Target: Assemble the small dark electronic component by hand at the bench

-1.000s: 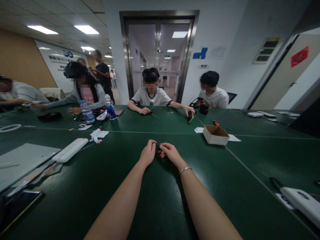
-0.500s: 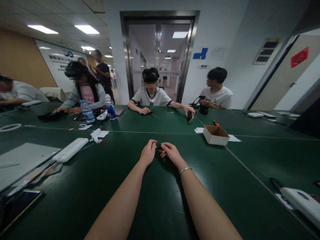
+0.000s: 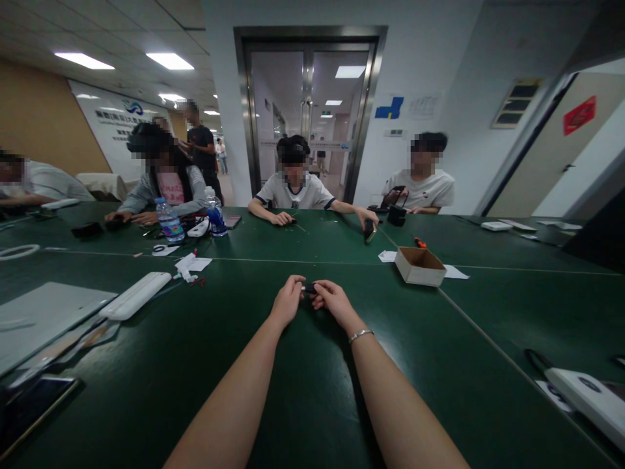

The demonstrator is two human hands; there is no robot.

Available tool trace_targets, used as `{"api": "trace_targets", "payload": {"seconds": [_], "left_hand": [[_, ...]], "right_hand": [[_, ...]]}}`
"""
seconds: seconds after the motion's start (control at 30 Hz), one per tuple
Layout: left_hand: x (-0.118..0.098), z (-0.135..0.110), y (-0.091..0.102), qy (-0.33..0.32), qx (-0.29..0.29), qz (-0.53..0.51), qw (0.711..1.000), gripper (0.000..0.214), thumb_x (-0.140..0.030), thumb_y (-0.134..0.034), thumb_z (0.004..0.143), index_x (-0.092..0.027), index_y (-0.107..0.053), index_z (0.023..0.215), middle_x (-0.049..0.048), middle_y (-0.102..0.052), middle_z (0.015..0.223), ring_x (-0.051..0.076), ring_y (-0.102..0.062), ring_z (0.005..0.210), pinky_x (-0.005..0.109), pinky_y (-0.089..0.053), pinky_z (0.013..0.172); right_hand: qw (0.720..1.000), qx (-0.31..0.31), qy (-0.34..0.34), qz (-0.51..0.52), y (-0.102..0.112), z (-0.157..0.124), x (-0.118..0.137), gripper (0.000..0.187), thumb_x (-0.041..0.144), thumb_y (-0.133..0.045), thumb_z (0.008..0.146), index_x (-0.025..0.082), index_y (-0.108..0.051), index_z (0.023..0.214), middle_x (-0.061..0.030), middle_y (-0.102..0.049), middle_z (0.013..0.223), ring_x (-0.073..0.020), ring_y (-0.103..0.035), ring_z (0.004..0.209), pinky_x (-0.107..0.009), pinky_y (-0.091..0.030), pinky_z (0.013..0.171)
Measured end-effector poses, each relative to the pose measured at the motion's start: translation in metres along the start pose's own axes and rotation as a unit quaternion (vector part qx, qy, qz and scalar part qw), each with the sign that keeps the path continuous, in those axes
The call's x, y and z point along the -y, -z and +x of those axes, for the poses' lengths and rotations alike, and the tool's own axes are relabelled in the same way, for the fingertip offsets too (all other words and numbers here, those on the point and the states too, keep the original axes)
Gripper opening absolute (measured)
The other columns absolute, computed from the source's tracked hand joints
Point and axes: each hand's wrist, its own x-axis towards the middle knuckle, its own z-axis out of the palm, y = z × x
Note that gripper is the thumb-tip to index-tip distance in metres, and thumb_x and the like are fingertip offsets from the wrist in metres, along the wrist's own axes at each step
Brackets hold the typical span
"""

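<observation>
My left hand (image 3: pixel 288 301) and my right hand (image 3: pixel 332 299) meet over the dark green table (image 3: pixel 303 391), arms stretched forward. Both hands are closed, fingertips pinching a small black object (image 3: pixel 308 287) held between them. Most of that object is hidden by my fingers. A thin bracelet (image 3: pixel 360 335) sits on my right wrist.
A small open cardboard box (image 3: pixel 420 266) stands to the right, a white bar-shaped device (image 3: pixel 135 295) to the left, another white device (image 3: pixel 586 400) at the right edge. A phone (image 3: pixel 34 407) lies near left. Water bottles (image 3: pixel 170 220) and several seated people are across the table.
My hands stay together on the small black object with almost no movement. The person at the far right has lifted their head and shifted their hands.
</observation>
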Motion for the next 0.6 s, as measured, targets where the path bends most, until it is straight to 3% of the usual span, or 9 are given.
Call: {"api": "trace_targets", "payload": {"seconds": [0.07,0.2,0.37,0.5,0.6], "left_hand": [[-0.001,-0.0007,0.0004,-0.003,-0.002,0.007,1.0,0.033,-0.039,-0.031,0.093,-0.024,-0.056,0.11,0.0001,-0.057,0.075,0.015,-0.054,0.07,0.026,-0.04,0.065],[-0.002,-0.0009,0.0005,-0.017,-0.019,0.009,1.0,0.028,-0.033,-0.038,0.091,-0.024,-0.056,0.11,0.0021,-0.061,0.093,0.015,-0.057,0.084,0.026,-0.042,0.073],[-0.0001,0.0008,-0.0003,0.009,-0.007,0.023,1.0,0.033,-0.042,-0.032,0.093,-0.025,-0.055,0.11,-0.0017,-0.056,0.068,0.015,-0.054,0.066,0.026,-0.039,0.062],[0.0005,0.0012,-0.0004,0.004,-0.013,0.022,1.0,0.029,-0.036,-0.037,0.091,-0.025,-0.055,0.111,-0.001,-0.059,0.076,0.014,-0.055,0.07,0.026,-0.039,0.063],[-0.0004,0.0004,0.0003,0.015,-0.01,0.014,1.0,0.034,-0.044,-0.033,0.092,-0.025,-0.056,0.108,-0.0011,-0.056,0.07,0.015,-0.053,0.065,0.026,-0.038,0.06]], "right_hand": [[1.0,0.004,-0.001,-0.003,-0.0001,-0.0003,0.0007,0.012,0.021,-0.064,0.085,0.012,-0.06,0.093,-0.0034,-0.066,0.064,-0.0109,-0.061,0.047,-0.019,-0.05,0.044],[1.0,-0.001,0.0,-0.003,-0.0006,-0.0007,0.0018,0.012,0.019,-0.064,0.085,0.012,-0.06,0.094,-0.0038,-0.067,0.065,-0.0109,-0.062,0.047,-0.019,-0.051,0.044],[1.0,-0.003,-0.005,-0.007,-0.0012,-0.0005,0.0018,0.009,0.017,-0.061,0.085,0.012,-0.06,0.093,-0.0038,-0.066,0.063,-0.0112,-0.061,0.046,-0.019,-0.05,0.044],[1.0,-0.006,-0.005,-0.006,-0.002,-0.001,0.0026,0.008,0.014,-0.058,0.087,0.012,-0.059,0.094,-0.004,-0.067,0.064,-0.0105,-0.06,0.046,-0.019,-0.05,0.044],[1.0,-0.006,-0.01,-0.001,-0.0021,-0.001,0.0027,0.008,0.014,-0.057,0.087,0.011,-0.059,0.094,-0.0046,-0.067,0.064,-0.0108,-0.061,0.046,-0.019,-0.05,0.044]]}}
